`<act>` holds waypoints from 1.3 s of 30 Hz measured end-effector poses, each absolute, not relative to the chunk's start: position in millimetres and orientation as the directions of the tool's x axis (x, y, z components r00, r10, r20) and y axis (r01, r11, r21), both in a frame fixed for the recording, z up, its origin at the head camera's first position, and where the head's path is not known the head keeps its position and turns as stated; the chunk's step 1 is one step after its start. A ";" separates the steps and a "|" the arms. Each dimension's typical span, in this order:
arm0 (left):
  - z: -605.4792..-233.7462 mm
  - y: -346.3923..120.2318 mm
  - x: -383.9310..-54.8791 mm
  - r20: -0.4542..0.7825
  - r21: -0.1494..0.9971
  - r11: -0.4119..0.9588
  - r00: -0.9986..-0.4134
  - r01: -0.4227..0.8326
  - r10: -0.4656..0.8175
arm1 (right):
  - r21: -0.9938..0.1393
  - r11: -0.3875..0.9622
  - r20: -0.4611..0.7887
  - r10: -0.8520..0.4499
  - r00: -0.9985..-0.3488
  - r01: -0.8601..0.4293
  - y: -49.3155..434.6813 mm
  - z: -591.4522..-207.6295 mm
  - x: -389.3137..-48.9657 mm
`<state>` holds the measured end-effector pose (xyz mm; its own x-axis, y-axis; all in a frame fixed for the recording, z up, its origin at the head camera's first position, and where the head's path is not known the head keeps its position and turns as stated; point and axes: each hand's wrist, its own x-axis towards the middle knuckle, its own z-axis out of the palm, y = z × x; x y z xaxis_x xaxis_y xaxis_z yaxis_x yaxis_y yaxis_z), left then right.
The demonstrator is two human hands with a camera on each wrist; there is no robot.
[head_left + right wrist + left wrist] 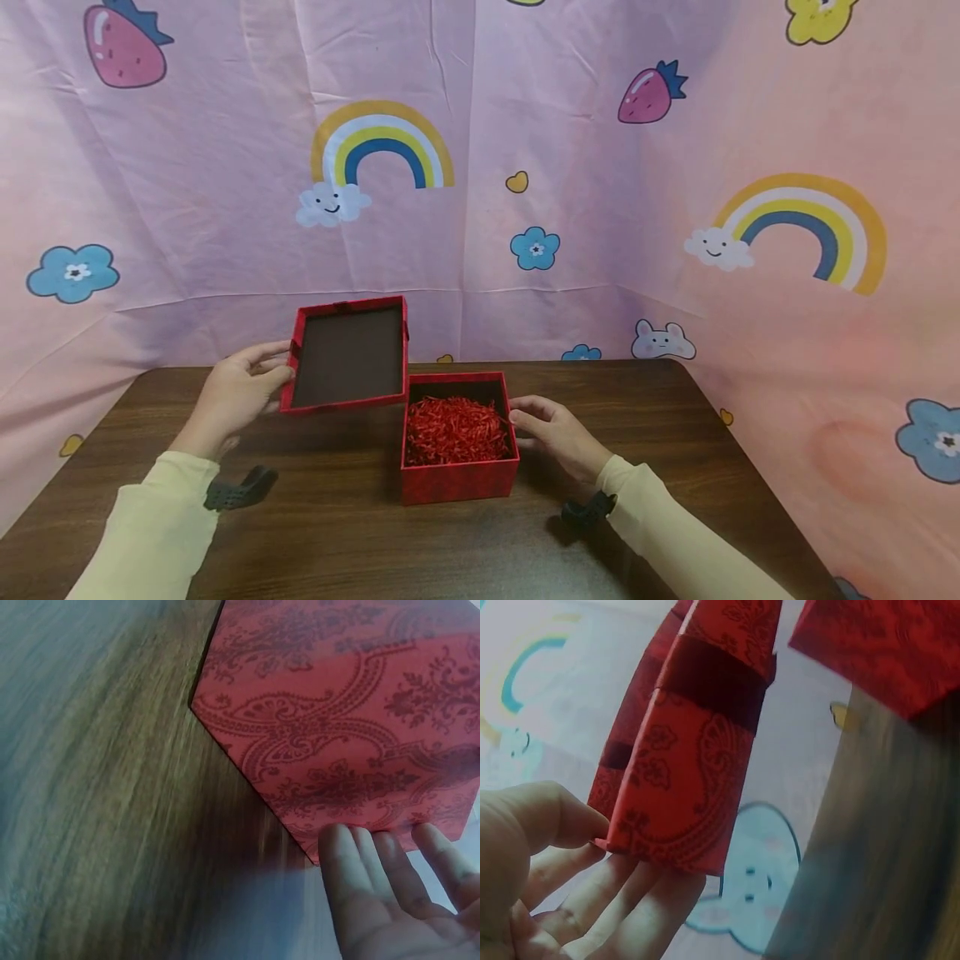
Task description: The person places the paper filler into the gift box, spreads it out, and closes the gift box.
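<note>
My left hand [234, 393] grips a red box lid [348, 354] by its left edge, thumb on the near side and fingers behind it. The lid is tilted up, its dark inside facing me, and in the left wrist view its red patterned side [679, 780] and a dark red ribbon band [718, 679] show. To its right the square red gift box [459, 483] stands uncovered on the table, filled with shredded red paper [456, 429]. My right hand [558, 435] is at the box's right wall, its extended fingers [349, 862] touching the patterned side [322, 720].
A dark brown wooden table [315, 533] carries the box. Behind and to the right hangs a pink-purple cloth [570, 167] printed with rainbows, flowers and strawberries. Black straps [240, 490] are on both wrists over pale yellow sleeves [153, 525].
</note>
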<state>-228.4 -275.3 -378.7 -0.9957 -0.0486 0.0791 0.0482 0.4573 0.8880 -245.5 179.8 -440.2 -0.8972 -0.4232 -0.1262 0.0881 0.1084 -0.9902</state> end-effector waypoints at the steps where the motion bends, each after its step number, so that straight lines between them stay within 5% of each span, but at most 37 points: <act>1: -376.4 -271.3 -228.7 0.081 0.892 0.448 -0.996 0.053 -0.043 | -0.990 0.112 -0.130 -0.423 -0.897 0.091 180.1 -439.6 -245.1; 13: -355.3 -217.3 -232.8 0.081 0.916 0.392 -0.996 0.085 0.028 | -0.973 0.183 -0.208 -0.417 -0.885 0.142 183.0 -420.1 -247.8; 22: -343.6 -180.9 -233.3 0.120 0.891 0.436 -0.992 0.126 0.041 | -0.967 0.195 0.092 -0.332 -0.939 -0.164 169.8 -380.6 -245.5; 39: -346.4 -131.6 -216.6 0.342 0.808 0.507 -0.940 0.300 0.010 | -0.929 0.246 0.213 -0.255 -0.943 -0.276 156.1 -353.4 -239.0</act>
<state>-216.6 -131.6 -346.4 -0.9396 0.0104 0.3420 0.2999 0.5066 0.8084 -239.0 156.1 -353.4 -0.9433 -0.2548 0.2125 -0.2758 0.2457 -0.9293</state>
